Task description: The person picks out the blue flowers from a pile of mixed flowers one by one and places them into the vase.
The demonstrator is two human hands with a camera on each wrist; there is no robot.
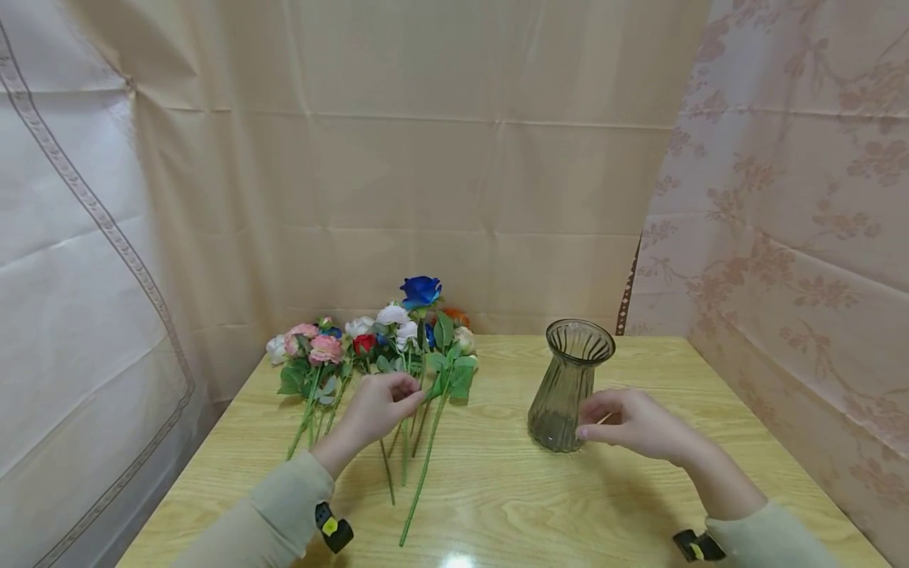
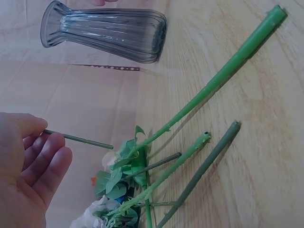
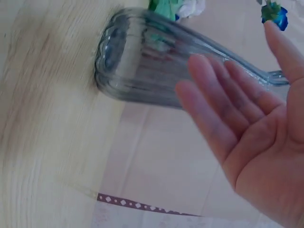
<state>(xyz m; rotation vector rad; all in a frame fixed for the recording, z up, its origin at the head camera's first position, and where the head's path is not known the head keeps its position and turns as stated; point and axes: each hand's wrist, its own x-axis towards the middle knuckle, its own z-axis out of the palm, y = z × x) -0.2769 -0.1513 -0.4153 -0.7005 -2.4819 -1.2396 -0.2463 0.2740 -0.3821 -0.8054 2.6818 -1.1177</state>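
Note:
Between thumb and fingers, my left hand [image 1: 376, 409] pinches the thin green stem [image 2: 80, 139] of a blue rose [image 1: 422, 291]. The bloom rises above the other flowers in the head view and lies outside the left wrist view. My right hand [image 1: 635, 424] is beside the lower right side of a ribbed, smoky glass vase [image 1: 564, 386], which stands upright with a flared rim. In the right wrist view its fingers [image 3: 213, 102] are loosely extended and overlap the vase, holding nothing.
Left of the vase lie several artificial flowers: pink blooms [image 1: 326, 349], a red one [image 1: 364, 343] and white ones [image 1: 392, 315]. A long green stem [image 1: 426, 473] reaches toward the front of the wooden table [image 1: 497, 513]. Beige curtain [image 1: 426, 158] hangs behind.

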